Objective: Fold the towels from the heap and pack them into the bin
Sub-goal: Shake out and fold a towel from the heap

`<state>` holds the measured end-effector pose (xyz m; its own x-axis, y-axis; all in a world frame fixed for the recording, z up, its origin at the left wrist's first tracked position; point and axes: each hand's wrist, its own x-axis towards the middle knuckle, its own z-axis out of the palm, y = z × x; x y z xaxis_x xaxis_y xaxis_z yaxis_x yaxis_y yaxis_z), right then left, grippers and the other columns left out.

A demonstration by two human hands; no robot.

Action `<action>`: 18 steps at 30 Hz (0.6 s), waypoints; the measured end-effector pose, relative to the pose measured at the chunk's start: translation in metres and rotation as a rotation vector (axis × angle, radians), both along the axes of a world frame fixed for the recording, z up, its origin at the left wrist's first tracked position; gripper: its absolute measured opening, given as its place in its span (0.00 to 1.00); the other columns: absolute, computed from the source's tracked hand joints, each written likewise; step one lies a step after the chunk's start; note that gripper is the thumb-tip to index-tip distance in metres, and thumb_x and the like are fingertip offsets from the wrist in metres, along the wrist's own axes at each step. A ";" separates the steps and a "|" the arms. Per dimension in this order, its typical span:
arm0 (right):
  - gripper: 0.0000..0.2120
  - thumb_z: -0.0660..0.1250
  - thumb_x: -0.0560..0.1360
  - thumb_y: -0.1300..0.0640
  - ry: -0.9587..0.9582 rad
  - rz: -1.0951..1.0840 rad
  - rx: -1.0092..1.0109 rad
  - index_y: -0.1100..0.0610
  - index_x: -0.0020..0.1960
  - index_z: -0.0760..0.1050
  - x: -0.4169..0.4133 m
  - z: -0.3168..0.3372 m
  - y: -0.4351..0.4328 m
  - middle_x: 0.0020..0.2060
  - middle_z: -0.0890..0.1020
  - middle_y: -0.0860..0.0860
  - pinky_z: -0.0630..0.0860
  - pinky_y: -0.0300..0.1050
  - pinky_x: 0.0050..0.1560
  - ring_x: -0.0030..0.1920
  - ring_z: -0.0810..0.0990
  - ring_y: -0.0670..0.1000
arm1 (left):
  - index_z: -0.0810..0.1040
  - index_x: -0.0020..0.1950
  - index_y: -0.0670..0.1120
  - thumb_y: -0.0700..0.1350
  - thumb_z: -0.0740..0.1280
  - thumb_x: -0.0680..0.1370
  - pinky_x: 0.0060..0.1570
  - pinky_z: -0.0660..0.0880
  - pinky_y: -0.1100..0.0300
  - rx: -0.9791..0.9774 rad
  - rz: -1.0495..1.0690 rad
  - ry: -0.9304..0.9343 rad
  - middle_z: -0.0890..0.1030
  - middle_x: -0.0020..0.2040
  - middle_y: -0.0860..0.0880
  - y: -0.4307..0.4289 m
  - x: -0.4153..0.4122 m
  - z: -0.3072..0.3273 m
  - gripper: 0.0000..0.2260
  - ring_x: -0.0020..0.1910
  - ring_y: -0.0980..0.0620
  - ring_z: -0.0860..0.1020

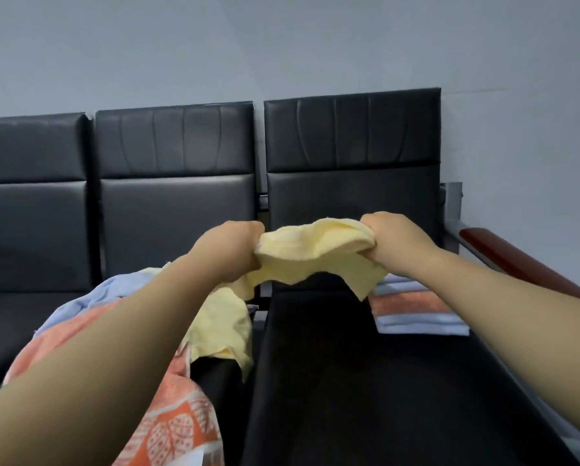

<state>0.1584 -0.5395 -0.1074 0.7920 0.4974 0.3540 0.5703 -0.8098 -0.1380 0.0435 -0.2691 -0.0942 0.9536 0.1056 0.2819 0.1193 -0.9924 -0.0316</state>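
A pale yellow towel hangs in the air between my two hands, above a black seat. My left hand grips its left edge in a fist. My right hand grips its right edge the same way. The cloth sags and bunches between them. A heap of towels lies on the seat under my left arm: light blue, orange patterned and another yellow one. A small stack of folded towels, orange and light blue, lies on the right seat. No bin is in view.
A row of black padded seats stands against a grey wall. A metal armrest with a reddish-brown top borders the right seat. A narrow gap separates the middle and right seats.
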 end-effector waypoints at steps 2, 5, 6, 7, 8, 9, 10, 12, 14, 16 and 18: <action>0.15 0.61 0.83 0.51 0.195 0.052 -0.019 0.54 0.39 0.68 -0.011 -0.030 -0.007 0.35 0.74 0.48 0.70 0.48 0.41 0.32 0.76 0.44 | 0.75 0.43 0.52 0.50 0.73 0.70 0.39 0.78 0.54 -0.119 -0.028 0.173 0.80 0.39 0.53 -0.005 -0.008 -0.027 0.08 0.39 0.49 0.79; 0.15 0.64 0.80 0.47 0.354 0.138 -0.149 0.54 0.39 0.72 -0.024 -0.084 -0.023 0.27 0.79 0.49 0.74 0.46 0.33 0.24 0.77 0.43 | 0.77 0.43 0.53 0.49 0.77 0.68 0.35 0.72 0.60 -0.195 -0.035 0.399 0.79 0.36 0.56 -0.013 -0.016 -0.081 0.10 0.38 0.52 0.79; 0.09 0.67 0.76 0.48 0.431 0.139 -0.184 0.52 0.41 0.74 -0.028 -0.103 -0.027 0.30 0.81 0.48 0.75 0.45 0.32 0.28 0.79 0.44 | 0.77 0.43 0.54 0.48 0.78 0.68 0.36 0.70 0.61 -0.232 -0.051 0.454 0.79 0.37 0.56 -0.015 -0.018 -0.101 0.12 0.40 0.52 0.79; 0.07 0.70 0.73 0.48 0.485 0.114 -0.205 0.50 0.43 0.75 -0.029 -0.121 -0.030 0.33 0.82 0.48 0.77 0.46 0.35 0.32 0.79 0.45 | 0.77 0.44 0.54 0.48 0.79 0.67 0.36 0.70 0.61 -0.270 -0.060 0.501 0.79 0.39 0.57 -0.016 -0.020 -0.120 0.13 0.42 0.52 0.79; 0.08 0.72 0.71 0.48 0.517 0.114 -0.232 0.48 0.43 0.74 -0.031 -0.139 -0.035 0.37 0.81 0.47 0.78 0.47 0.39 0.36 0.80 0.46 | 0.77 0.45 0.54 0.48 0.79 0.67 0.35 0.71 0.62 -0.301 -0.063 0.548 0.79 0.40 0.56 -0.015 -0.021 -0.139 0.13 0.44 0.52 0.79; 0.10 0.74 0.70 0.48 0.559 0.132 -0.245 0.48 0.42 0.74 -0.034 -0.153 -0.038 0.40 0.81 0.47 0.77 0.47 0.41 0.39 0.79 0.47 | 0.78 0.45 0.53 0.47 0.79 0.67 0.33 0.71 0.64 -0.337 -0.058 0.594 0.80 0.41 0.56 -0.015 -0.023 -0.153 0.12 0.44 0.52 0.79; 0.11 0.75 0.69 0.47 0.579 0.136 -0.245 0.49 0.42 0.73 -0.033 -0.166 -0.040 0.40 0.80 0.47 0.76 0.47 0.42 0.40 0.79 0.48 | 0.79 0.46 0.52 0.47 0.79 0.67 0.32 0.72 0.65 -0.367 -0.054 0.637 0.80 0.42 0.55 -0.015 -0.023 -0.165 0.12 0.45 0.52 0.80; 0.15 0.77 0.68 0.46 0.623 0.110 -0.226 0.51 0.41 0.73 -0.031 -0.175 -0.040 0.40 0.79 0.48 0.76 0.48 0.41 0.39 0.78 0.49 | 0.80 0.48 0.51 0.51 0.80 0.67 0.42 0.76 0.61 -0.422 -0.045 0.692 0.82 0.45 0.54 -0.015 -0.019 -0.177 0.14 0.48 0.51 0.80; 0.17 0.78 0.68 0.47 0.674 0.089 -0.145 0.52 0.42 0.72 -0.026 -0.174 -0.040 0.40 0.79 0.49 0.76 0.48 0.37 0.37 0.78 0.49 | 0.80 0.47 0.53 0.54 0.80 0.68 0.50 0.77 0.57 -0.474 -0.036 0.721 0.83 0.48 0.54 -0.012 -0.014 -0.180 0.15 0.50 0.52 0.81; 0.17 0.78 0.69 0.46 0.666 0.094 -0.106 0.51 0.42 0.71 -0.022 -0.172 -0.038 0.40 0.79 0.49 0.74 0.47 0.36 0.38 0.77 0.49 | 0.80 0.49 0.54 0.58 0.81 0.66 0.51 0.77 0.57 -0.536 -0.020 0.731 0.84 0.48 0.55 -0.009 -0.010 -0.183 0.17 0.51 0.52 0.81; 0.15 0.76 0.71 0.45 0.628 0.106 -0.108 0.51 0.42 0.72 -0.021 -0.173 -0.035 0.41 0.78 0.48 0.73 0.47 0.39 0.41 0.78 0.49 | 0.78 0.52 0.53 0.65 0.79 0.63 0.50 0.76 0.57 -0.536 -0.015 0.715 0.82 0.51 0.56 -0.009 -0.007 -0.185 0.25 0.52 0.53 0.79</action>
<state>0.1374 -0.5743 -0.2809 0.7769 0.5908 -0.2177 0.4847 -0.7818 -0.3922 0.0368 -0.2782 -0.2788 0.8847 0.0386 -0.4646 0.2362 -0.8963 0.3753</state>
